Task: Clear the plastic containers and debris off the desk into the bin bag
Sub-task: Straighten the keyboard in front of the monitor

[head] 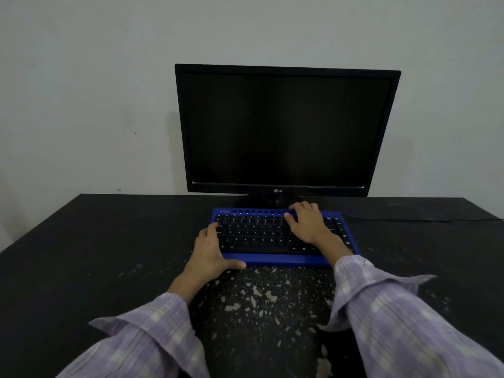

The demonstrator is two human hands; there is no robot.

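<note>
Both hands are on the blue keyboard (283, 236) at the back middle of the worktop (81, 241), just in front of the LG monitor (286, 129). The left hand (210, 249) grips its front-left corner, thumb along the front edge; the right hand (306, 223) lies over the keys with fingers curled at the back edge. Pale debris (261, 298) lies scattered on the worktop between keyboard and near edge. No plastic containers or bin bag show. Dragging the keyboard forward would likely smear the flakes or push them off the near edge; lifting it may tug its cable (422, 220).
</note>
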